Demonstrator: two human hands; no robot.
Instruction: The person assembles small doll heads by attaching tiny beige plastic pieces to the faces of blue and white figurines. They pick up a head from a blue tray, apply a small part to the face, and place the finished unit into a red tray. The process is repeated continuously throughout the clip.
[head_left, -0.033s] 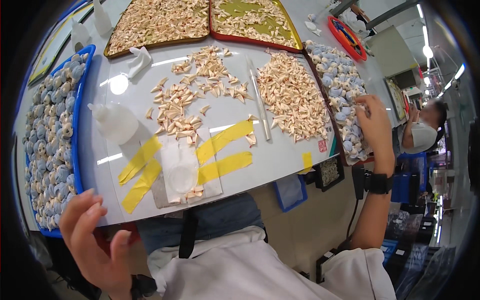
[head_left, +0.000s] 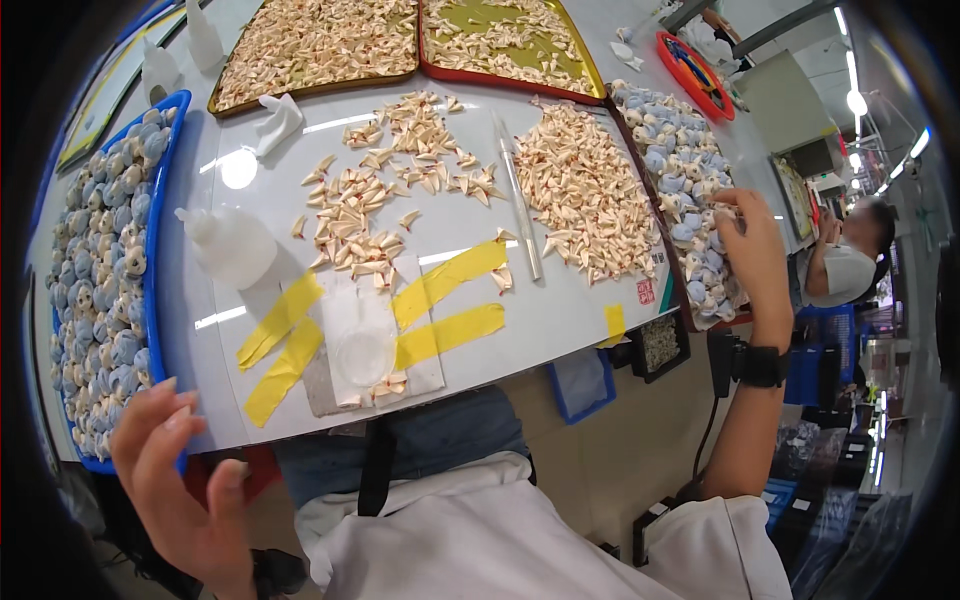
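Note:
My right hand [head_left: 752, 250] reaches over the tray [head_left: 655, 205] at the right, which is full of small blue-and-cream figures [head_left: 690, 190]. Its thumb and fingers curl together among the figures; what lies between them is too small to make out. My left hand [head_left: 180, 490] hovers in front of the table's near left corner, fingers apart and nothing in them. Close beyond it stands a blue tray [head_left: 155, 260] packed with similar blue-and-cream figures [head_left: 105, 290]. Small cream pointed pieces with reddish tips [head_left: 585, 190] lie heaped left of the right tray.
A white squeeze bottle [head_left: 230, 248], a clear round dish [head_left: 366, 357] on a white pad and yellow tape strips [head_left: 450, 337] occupy the near left. A pen-like tool [head_left: 520, 205] lies mid-table. Two trays of cream pieces [head_left: 320, 45] stand behind. Another person [head_left: 845, 265] sits at the right.
My left hand has shifted slightly down and to the left, still with its fingers apart. My right hand stays almost in place at the right tray.

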